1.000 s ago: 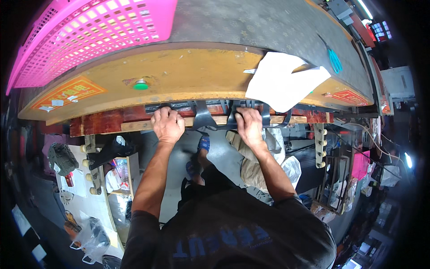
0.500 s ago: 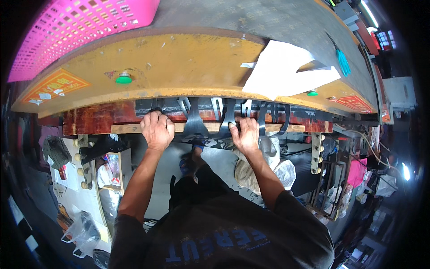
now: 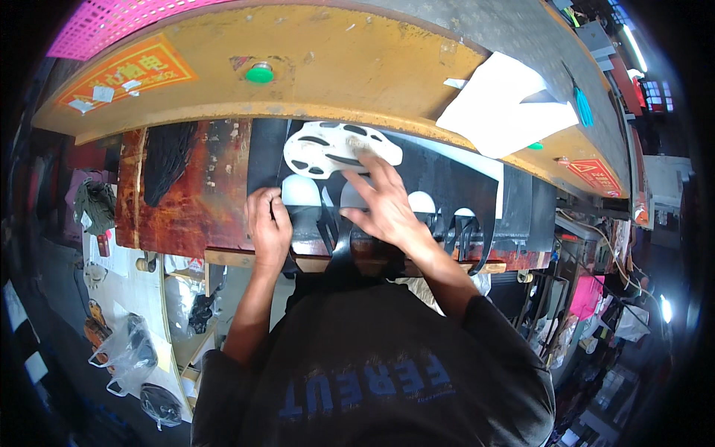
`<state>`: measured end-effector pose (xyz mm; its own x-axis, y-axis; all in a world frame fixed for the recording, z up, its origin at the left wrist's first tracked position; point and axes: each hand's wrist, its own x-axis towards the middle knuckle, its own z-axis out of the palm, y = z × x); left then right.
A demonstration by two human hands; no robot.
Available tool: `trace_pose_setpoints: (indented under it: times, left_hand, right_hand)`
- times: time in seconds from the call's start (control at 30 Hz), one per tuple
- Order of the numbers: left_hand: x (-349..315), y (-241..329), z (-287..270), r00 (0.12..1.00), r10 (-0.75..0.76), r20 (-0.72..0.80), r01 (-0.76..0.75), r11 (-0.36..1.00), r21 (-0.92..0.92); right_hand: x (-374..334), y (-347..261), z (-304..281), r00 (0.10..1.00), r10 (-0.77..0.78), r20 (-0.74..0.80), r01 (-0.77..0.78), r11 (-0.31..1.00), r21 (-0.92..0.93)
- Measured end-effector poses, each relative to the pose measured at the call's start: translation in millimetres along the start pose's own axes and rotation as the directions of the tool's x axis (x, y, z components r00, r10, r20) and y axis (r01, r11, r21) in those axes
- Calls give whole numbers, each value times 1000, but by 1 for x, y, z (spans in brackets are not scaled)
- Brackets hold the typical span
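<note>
A white plate with several oval cut-outs (image 3: pixel 311 151) lies on black sheet material (image 3: pixel 447 171) beneath the yellow beam. Spread over its near right edge are the fingers of my right hand (image 3: pixel 383 205); I cannot tell how firmly they touch it. My left hand (image 3: pixel 268 220) is curled at the left, beside a black piece with a white rounded end (image 3: pixel 301 195). What its fingers hold, if anything, is hidden. Similar strap-like black pieces (image 3: pixel 477 231) lie along the near edge, some with white rounded ends. Part of that row is behind my right hand.
The yellow beam (image 3: pixel 335 59) with a green button (image 3: pixel 259 72) spans the far side. White paper (image 3: pixel 506 104), teal-handled scissors (image 3: pixel 583 108) and a pink basket (image 3: pixel 112 22) rest on top. Black cords (image 3: pixel 167 160) lie on the worn red-brown board (image 3: pixel 205 208).
The board now shows much farther out from under the beam, revealing the white plate. My right hand has left the board's front edge and moved over the plate; my left hand has curled.
</note>
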<state>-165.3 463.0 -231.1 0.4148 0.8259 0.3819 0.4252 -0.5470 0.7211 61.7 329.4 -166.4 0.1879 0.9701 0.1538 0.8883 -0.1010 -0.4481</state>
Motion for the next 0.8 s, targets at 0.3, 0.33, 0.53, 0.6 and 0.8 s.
trace_pose_setpoints:
  times: [0.3,0.33,0.53,0.6,0.8]
  left_hand:
    - [-35,-41,-3,986,-33,165,-12,963,268]
    - [-46,-42,-6,986,-41,163,-11,953,304]
    - [-77,-42,-16,977,-73,200,-13,917,398]
    - [-77,-44,-17,985,-55,162,-13,919,393]
    - [-63,-43,-19,973,-76,219,-13,926,376]
  right_hand:
    - [62,-83,41,774,30,633,182,946,-268]
    - [58,-89,44,784,24,620,190,942,-277]
    - [18,-89,-4,875,-135,464,210,971,-113]
    - [-12,-64,-47,971,-163,173,159,987,35]
    - [-119,11,-129,714,498,-492,-77,755,651]
